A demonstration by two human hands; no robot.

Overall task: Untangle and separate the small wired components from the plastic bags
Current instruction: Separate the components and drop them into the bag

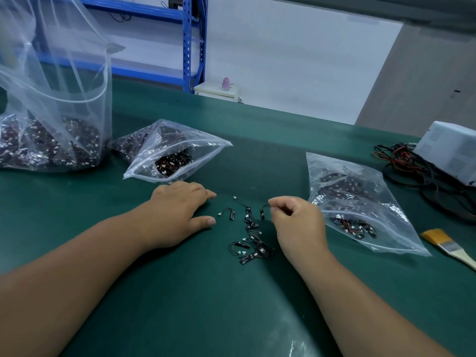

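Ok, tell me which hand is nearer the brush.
Right. The right hand, pinching a wired part, is left of the brush, with a bag between them. The left hand rests flat on the mat, farther left.

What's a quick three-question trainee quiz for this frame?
1. True or false: the right hand pinches a wired component.
2. The brush lies: A right of the rightmost bag; B inside it; C left of it.
3. Fill in: the left hand rests open on the ___ mat.
Key: 1 true; 2 A; 3 green.
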